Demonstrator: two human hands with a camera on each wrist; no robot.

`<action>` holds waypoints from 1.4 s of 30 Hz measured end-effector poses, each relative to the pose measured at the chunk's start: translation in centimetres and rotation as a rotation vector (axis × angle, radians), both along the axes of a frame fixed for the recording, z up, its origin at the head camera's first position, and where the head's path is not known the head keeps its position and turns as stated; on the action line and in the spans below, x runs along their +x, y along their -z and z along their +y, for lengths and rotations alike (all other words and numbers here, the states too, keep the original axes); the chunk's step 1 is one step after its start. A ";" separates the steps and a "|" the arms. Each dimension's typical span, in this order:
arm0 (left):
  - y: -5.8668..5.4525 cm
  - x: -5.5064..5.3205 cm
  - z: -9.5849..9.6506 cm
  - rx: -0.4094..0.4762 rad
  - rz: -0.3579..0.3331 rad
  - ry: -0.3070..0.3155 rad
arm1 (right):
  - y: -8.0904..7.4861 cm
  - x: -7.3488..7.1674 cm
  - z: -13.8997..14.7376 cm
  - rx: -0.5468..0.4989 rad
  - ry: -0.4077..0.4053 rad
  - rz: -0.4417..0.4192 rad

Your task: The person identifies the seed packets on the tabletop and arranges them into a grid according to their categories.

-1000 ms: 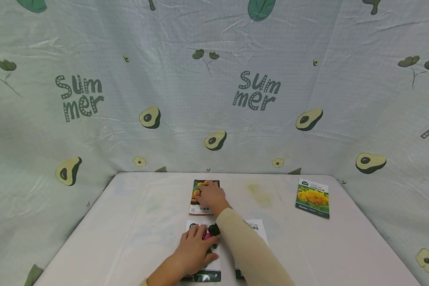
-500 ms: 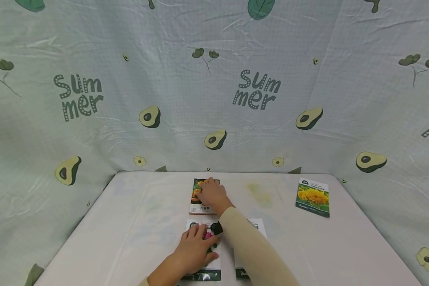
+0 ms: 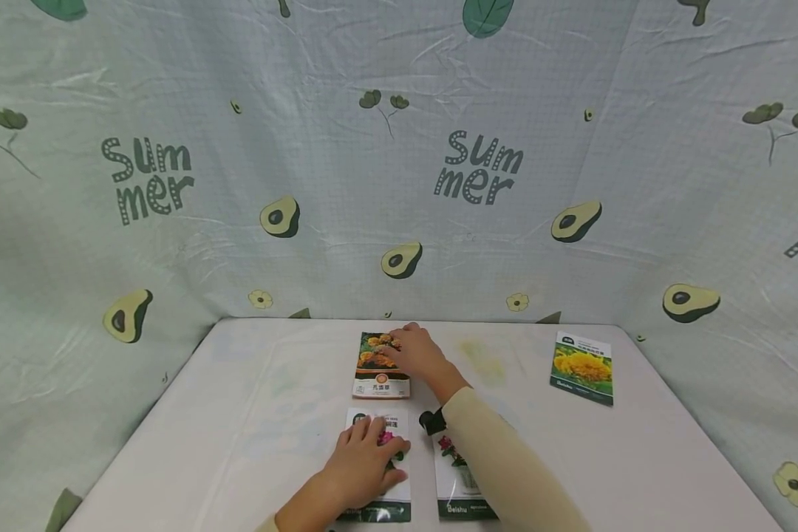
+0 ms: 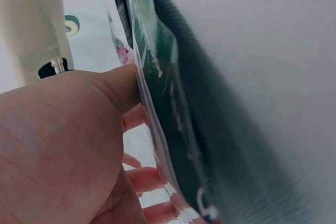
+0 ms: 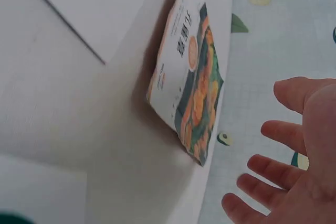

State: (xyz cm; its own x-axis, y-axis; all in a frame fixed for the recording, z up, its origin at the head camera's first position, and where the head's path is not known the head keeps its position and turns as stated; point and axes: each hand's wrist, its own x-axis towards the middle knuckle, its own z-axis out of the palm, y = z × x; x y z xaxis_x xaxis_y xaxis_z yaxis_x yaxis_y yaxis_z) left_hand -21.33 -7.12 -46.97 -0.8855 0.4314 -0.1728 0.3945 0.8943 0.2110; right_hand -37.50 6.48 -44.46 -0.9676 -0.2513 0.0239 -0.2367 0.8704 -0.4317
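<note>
Under my left hand (image 3: pixel 362 465) lies a seed packet with pink flowers (image 3: pixel 399 491); the fingers rest spread on its face, and in the left wrist view the thumb and fingertips touch the packet (image 4: pixel 163 87). Farther back on the table is a seed packet with orange flowers (image 3: pixel 380 369). My right hand (image 3: pixel 419 355) hovers at its right side, and the right wrist view shows the fingers (image 5: pixel 273 171) apart from the orange-flower packet (image 5: pixel 191 66), holding nothing. Another pink-flower packet (image 3: pixel 462 488) is partly hidden beneath the right forearm.
A seed packet with yellow flowers (image 3: pixel 581 368) lies at the back right of the white table (image 3: pixel 253 414). A printed curtain (image 3: pixel 346 162) hangs behind and along both sides of the table.
My right hand has lifted off the orange-flower packet and moved right, uncovering more of it and of the packet below the forearm. The left hand has stayed put.
</note>
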 end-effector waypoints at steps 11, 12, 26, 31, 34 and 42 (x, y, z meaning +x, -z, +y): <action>0.0 -0.2 0.1 0.000 0.029 0.010 | -0.8 1.6 2.6 -0.189 -0.027 0.069; 0.2 -0.3 0.1 0.001 0.030 0.007 | -0.8 1.6 2.9 -0.196 -0.027 0.081; -0.4 -0.2 -0.1 0.000 0.051 -0.014 | -0.6 3.5 7.4 -0.269 0.016 0.172; -0.2 -0.2 -0.2 0.009 0.035 -0.022 | -0.2 4.1 9.0 -0.300 0.053 0.185; -0.1 -0.2 -0.2 0.011 0.031 -0.021 | 0.2 4.4 10.2 -0.322 0.069 0.188; -0.2 -0.1 0.0 0.009 0.020 -0.025 | 1.5 5.6 13.6 -0.337 0.081 0.199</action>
